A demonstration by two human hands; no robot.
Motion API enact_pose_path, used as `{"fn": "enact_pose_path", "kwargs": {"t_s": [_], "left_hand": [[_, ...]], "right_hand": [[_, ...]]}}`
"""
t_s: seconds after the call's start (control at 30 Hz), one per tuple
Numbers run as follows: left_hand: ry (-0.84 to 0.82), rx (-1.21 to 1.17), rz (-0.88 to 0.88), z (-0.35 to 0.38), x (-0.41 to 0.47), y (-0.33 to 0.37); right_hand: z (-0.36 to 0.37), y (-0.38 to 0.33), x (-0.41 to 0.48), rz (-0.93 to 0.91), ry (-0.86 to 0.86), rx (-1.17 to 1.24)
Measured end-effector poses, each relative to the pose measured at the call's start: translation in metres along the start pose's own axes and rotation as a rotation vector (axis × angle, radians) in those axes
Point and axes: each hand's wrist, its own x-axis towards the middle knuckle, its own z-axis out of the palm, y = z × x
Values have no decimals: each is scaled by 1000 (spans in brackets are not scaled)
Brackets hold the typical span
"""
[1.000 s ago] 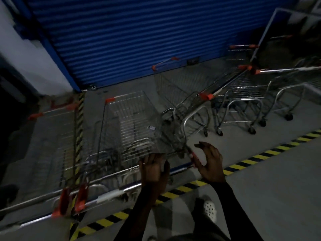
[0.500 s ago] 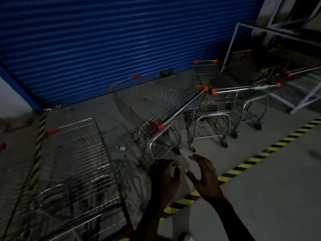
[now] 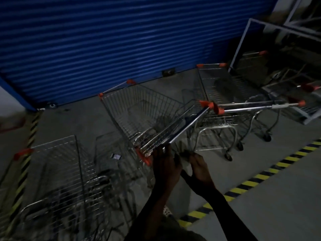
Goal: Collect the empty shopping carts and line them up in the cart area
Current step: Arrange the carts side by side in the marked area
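At least four wire carts show (dimness and blur may hide more): a left cart [image 3: 57,162], the centre cart [image 3: 147,108] and two right carts [image 3: 217,94]. They stand on a grey concrete floor [image 3: 78,119] between a blue roller shutter [image 3: 104,40] and yellow-black floor tape [image 3: 251,183]. The left hand [image 3: 165,166] reaches the centre cart's handle [image 3: 187,126], but its grip cannot be made out; the right hand [image 3: 199,166] is released beside it.

The middle cart [image 3: 147,112], empty wire with orange caps, stands angled. The right cart [image 3: 217,91] is just beside it; the left cart [image 3: 57,171] stands apart.
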Motion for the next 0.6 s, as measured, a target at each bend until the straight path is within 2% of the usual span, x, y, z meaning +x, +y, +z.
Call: {"fn": "enact_pose_path", "kwargs": {"t_s": [0.07,0.1,0.2,0.27,0.33,0.4,0.53,0.6], "left_hand": [[-124,80,-86,13,25,-4],[-130,124,-115,18,35,-10],[38,307,-63,22,48,-26],[37,438,-60,12,56,-26],[-41,519,-132,4,63,-34],[-38,488,-191,0,77,-55],[162,449,-95,-8,107,-113],[89,468,-138,-19,126,-132]], "right_hand": [[2,13,36,-24,-15,-49],[5,20,53,-35,-22,-83],[20,48,96,-51,-19,-156],[27,64,115,-80,12,-248],[27,67,131,-129,37,-318],[26,69,151,-181,56,-345],[38,80,195,-175,62,-311],[45,88,218,-182,67,-272]]}}
